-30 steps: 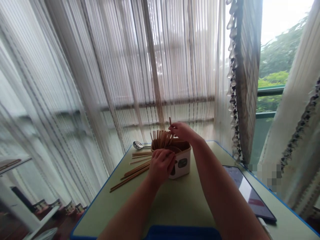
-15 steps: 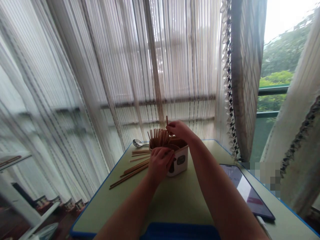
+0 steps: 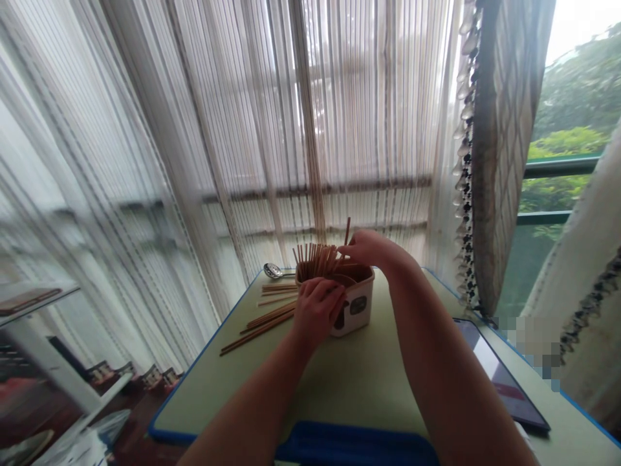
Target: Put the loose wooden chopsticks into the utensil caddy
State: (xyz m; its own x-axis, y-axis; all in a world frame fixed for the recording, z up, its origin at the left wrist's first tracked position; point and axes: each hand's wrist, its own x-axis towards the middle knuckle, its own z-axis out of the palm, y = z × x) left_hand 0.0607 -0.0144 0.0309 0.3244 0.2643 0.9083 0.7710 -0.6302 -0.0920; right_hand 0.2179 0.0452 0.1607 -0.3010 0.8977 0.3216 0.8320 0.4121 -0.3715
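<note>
A white storage box (image 3: 363, 320) with dark printed patches stands on the table, several chopsticks (image 3: 317, 259) upright and bunched in its left part. My left hand (image 3: 317, 307) is closed over the near rim of the box, its fingers curled at the edge. Above the right part of the box, my right hand (image 3: 366, 249) pinches a chopstick (image 3: 348, 230), which points up and leans slightly right. Its lower end is hard to make out among the box contents. A curved edge shows inside the box, partly behind my left hand.
More chopsticks (image 3: 269, 320) lie on the pale green table (image 3: 359, 382) left of the box. A slotted metal spoon (image 3: 272, 270) rests at the back left. At the right edge lies a tablet (image 3: 509, 382). Sheer curtains (image 3: 233, 129) hang behind the table.
My right hand has shifted right relative to the bunched chopsticks, and the pinched chopstick now leans right. My left hand keeps its place on the box. The whole view has shifted slightly.
</note>
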